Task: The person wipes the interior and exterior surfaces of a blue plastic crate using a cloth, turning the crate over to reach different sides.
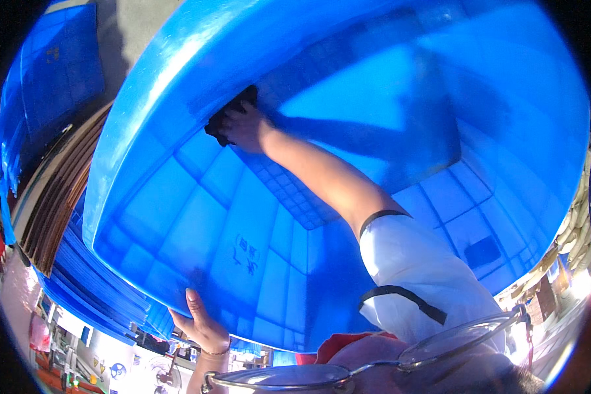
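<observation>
A large blue plastic bin (pixel 338 262) fills the middle of the view, tilted with its open side toward me. My right hand (pixel 243 128) reaches deep inside it, the bare forearm coming out of a white sleeve. Its fingers are closed on a black cloth (pixel 217 128), which presses against the inner wall. At the bin's lower left rim is my left hand (pixel 207 331), thumb laid over the edge and the other fingers partly hidden, gripping it. Dark printed marks show on the wall above that hand. The right arm throws a shadow across the inside.
Brown sheets (pixel 52 217) are stacked left of the bin, with blue sheets (pixel 105 282) below them. Another blue panel (pixel 65 59) stands at the upper left. A fan (pixel 161 374) and other equipment show at the lower left. Pale bundles (pixel 574 217) lie at the right.
</observation>
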Available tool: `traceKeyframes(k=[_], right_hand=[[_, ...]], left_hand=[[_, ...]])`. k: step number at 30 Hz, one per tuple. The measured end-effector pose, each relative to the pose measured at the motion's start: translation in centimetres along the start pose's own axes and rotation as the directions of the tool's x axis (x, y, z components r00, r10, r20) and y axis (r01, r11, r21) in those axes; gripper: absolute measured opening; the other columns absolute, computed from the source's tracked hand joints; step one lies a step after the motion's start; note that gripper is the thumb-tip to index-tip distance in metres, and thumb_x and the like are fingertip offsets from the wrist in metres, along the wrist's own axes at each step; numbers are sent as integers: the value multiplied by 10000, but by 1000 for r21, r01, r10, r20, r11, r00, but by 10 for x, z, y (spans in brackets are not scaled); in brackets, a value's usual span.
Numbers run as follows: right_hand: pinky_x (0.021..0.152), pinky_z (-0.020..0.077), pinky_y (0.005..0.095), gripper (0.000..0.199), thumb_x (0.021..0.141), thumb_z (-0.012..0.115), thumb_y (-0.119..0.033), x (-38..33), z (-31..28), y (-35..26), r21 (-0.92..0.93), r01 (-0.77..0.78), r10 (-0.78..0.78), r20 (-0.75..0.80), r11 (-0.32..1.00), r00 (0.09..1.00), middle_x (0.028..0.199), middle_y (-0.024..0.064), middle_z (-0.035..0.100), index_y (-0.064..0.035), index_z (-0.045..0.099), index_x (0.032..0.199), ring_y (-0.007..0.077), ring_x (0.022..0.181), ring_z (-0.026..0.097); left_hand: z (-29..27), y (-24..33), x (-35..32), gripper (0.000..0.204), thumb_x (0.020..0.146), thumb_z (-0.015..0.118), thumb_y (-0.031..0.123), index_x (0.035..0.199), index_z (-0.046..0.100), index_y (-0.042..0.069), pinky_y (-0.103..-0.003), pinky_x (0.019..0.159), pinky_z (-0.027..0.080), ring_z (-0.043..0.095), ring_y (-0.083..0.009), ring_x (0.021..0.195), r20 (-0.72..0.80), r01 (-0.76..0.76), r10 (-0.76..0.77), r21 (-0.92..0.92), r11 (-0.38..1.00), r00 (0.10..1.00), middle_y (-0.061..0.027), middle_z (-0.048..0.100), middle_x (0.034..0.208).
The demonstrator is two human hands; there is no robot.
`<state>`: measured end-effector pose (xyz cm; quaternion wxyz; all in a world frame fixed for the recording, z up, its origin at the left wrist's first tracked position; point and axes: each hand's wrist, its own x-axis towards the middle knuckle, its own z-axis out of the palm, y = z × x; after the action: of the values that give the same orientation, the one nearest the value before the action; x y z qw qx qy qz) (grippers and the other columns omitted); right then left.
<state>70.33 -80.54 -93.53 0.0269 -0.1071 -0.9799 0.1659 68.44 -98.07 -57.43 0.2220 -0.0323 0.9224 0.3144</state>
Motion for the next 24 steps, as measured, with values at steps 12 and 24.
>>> traceKeyframes(k=[12, 24], right_hand=[[791, 353, 530, 447, 829, 464, -447, -153, -88, 262, -203, -809, 666, -477, 552, 574, 1125, 107, 587, -104, 609, 1077, 319, 1068, 491], [985, 296, 528, 366, 810, 521, -425, -59, -17, 83, -25, -146, 144, -71, 989, 987, 1154, 49, 581, -202, 627, 1081, 270, 1209, 430]], left_hand=[[1, 6, -4, 652, 882, 595, 282, 1342, 275, -52, -355, 952, 364, 453, -252, 1100, -51, 56, -57, -21, 998, 997, -183, 425, 1274], [4, 8, -1, 565, 891, 575, 233, 1309, 332, -60, -358, 950, 368, 474, -251, 1079, 19, 27, -25, -66, 997, 1000, -178, 462, 1233]])
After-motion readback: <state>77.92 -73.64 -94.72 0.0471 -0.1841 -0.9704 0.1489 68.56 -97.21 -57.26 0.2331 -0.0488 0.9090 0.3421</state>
